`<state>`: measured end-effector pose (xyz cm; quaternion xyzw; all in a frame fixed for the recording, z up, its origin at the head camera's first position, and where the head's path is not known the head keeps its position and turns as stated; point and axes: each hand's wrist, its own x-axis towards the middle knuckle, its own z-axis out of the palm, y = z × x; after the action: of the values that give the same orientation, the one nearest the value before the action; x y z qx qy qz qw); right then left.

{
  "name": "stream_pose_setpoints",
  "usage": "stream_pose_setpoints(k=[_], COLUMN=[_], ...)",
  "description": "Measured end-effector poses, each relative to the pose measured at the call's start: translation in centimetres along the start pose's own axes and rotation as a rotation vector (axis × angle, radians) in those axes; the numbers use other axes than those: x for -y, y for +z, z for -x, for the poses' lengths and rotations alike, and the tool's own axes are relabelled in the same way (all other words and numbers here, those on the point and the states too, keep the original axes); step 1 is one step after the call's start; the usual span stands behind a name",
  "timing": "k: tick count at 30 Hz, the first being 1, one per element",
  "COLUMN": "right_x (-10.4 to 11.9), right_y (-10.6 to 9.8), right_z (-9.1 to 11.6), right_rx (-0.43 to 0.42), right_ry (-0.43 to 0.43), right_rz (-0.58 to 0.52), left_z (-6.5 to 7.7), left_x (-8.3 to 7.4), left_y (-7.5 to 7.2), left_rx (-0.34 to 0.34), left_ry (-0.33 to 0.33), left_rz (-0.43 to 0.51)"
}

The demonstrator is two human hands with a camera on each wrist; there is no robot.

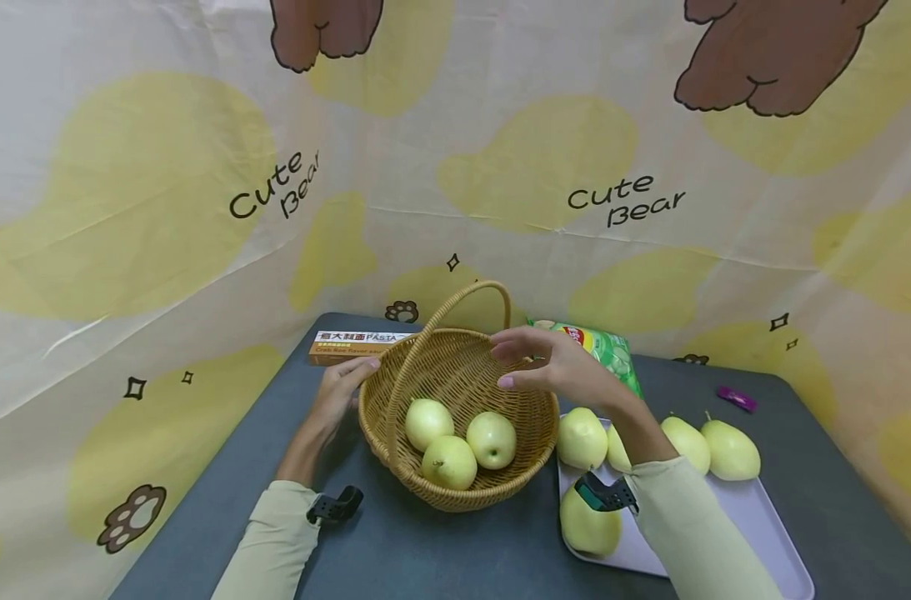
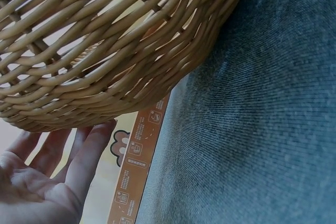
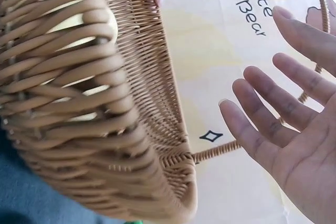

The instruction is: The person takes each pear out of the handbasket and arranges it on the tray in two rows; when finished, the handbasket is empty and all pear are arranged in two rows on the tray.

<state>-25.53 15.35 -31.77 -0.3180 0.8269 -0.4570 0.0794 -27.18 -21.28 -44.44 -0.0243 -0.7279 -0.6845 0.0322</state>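
Observation:
A round wicker basket (image 1: 455, 497) with a tall arched handle (image 1: 406, 392) stands in the middle of the table. Three pale green-yellow pears (image 1: 450, 462) lie together in its bottom. My left hand (image 1: 342, 396) is at the basket's left rim, its fingertips touching the edge. The left wrist view shows that hand (image 2: 58, 177) with fairly straight fingers and the palm facing the wicker. Over the right side of the basket hovers my right hand (image 1: 548, 362), fingers spread and nothing in it. In the right wrist view its palm (image 3: 294, 140) faces the basket's opening.
A lilac tray (image 1: 763, 542) with several more pears (image 1: 730, 450) lies to the right, partly under my right forearm. Behind the basket are a pasta box (image 1: 342, 350) on the left and a green snack bag (image 1: 613, 354) on the right. A small purple packet (image 1: 737, 398) lies farther right.

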Motion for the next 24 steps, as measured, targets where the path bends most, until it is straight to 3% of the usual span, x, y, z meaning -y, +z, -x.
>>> stream_pose_setpoints(k=[13, 24], right_x=[-0.2, -0.7], right_y=[1.0, 2.2], right_z=[-4.1, -6.8], right_rx=[0.075, 0.209], right_ry=[0.018, 0.054], right_rz=[-0.009, 0.011], left_z=[0.0, 0.0], left_x=[0.0, -0.1], left_y=[0.0, 0.0], left_rx=[0.008, 0.001], left_ry=[0.007, 0.000], left_rz=[0.000, -0.015])
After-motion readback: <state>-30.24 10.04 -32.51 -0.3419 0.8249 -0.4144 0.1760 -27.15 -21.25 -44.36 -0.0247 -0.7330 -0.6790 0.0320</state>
